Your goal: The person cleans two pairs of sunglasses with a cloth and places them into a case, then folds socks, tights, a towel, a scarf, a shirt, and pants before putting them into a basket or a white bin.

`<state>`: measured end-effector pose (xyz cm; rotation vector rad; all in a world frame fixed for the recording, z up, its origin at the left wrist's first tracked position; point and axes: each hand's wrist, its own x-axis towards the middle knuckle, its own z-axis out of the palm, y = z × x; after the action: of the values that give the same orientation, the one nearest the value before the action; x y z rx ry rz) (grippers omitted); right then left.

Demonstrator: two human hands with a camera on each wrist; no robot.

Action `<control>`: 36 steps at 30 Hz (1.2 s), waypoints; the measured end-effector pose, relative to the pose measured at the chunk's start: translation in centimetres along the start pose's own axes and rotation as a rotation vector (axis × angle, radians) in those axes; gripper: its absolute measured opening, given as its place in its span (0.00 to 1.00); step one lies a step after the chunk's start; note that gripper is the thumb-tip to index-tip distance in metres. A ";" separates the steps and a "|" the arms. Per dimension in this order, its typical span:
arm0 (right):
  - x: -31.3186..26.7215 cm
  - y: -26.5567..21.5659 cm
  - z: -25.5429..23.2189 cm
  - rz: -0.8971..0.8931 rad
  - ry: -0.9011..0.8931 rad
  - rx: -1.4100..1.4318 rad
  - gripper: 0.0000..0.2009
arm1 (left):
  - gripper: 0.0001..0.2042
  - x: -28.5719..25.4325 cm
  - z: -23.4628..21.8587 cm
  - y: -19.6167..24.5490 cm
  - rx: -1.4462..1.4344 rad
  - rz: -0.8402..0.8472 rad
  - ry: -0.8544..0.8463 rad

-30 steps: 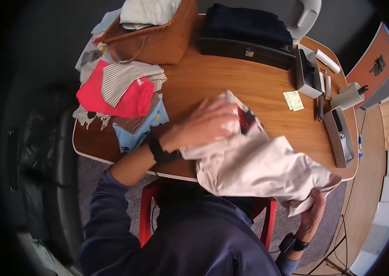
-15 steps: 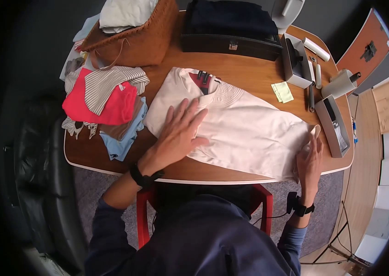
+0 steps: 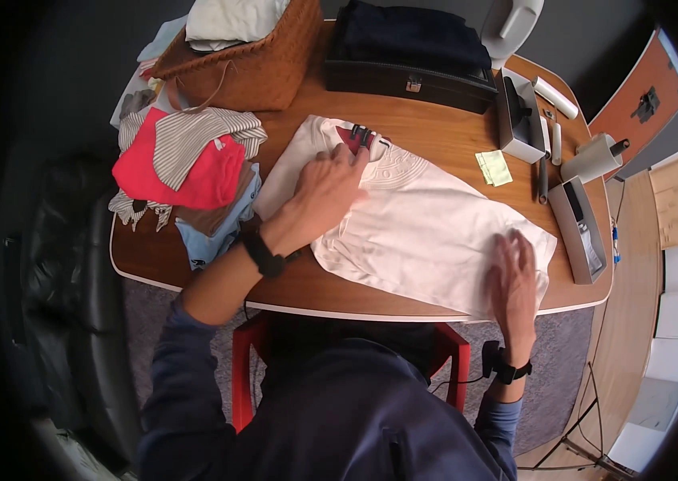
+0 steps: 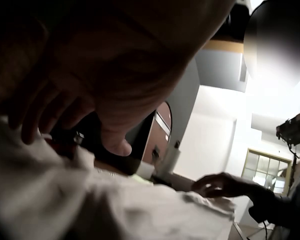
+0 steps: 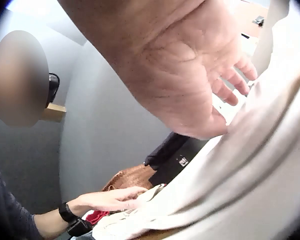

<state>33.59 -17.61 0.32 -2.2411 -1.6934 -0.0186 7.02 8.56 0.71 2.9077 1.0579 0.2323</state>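
A cream-white shirt lies folded lengthwise on the wooden table, its neckline to the upper left. Dark red lining and black-and-white labels show inside the collar. My left hand is over the shirt near the collar, fingertips right at the neckline; its thumb stands apart from the cloth in the left wrist view. At the other end, my right hand, somewhat blurred, touches the shirt near the hem. In the right wrist view the fingers of the right hand are extended toward the fabric.
Left of the shirt is a pile of clothes with a pink garment and striped cloth. Behind stand a brown basket holding white cloth and a black case under dark clothing. Grey boxes and sticky notes lie right.
The shirt went from bunched and lifted to lying flat on the table. My left hand then moved up to the collar, while the right hand shifted inward from the hem and released its edge.
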 end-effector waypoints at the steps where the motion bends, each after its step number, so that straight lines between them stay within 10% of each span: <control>1: -0.6 0.2 1.1 -0.021 -0.007 -0.068 0.30 | 0.22 0.9 -0.2 -0.1 0.094 -0.085 -0.147; 9: -4.9 3.7 0.3 0.155 -0.054 -0.180 0.33 | 0.19 0.6 -4.4 -11.1 -1.742 -0.492 0.178; 16: -5.4 4.6 -1.2 0.262 -0.046 -0.231 0.37 | 0.23 0.1 -2.5 -14.2 -0.407 -0.232 0.406; 25: -6.9 6.4 -2.0 0.394 -0.063 -0.298 0.35 | 0.25 2.0 0.8 -16.7 -0.840 -0.306 0.115; 32: -11.0 10.5 -1.2 0.372 0.076 -0.089 0.30 | 0.24 2.6 -0.3 -10.4 -0.055 -0.107 0.299; 36: -12.6 12.2 1.0 0.736 0.670 0.510 0.26 | 0.29 1.5 0.2 -6.7 0.087 0.106 0.087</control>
<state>41.17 -32.04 -6.38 -1.9939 -0.4270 -0.1290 3.96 14.69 0.08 3.0621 0.9488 0.3270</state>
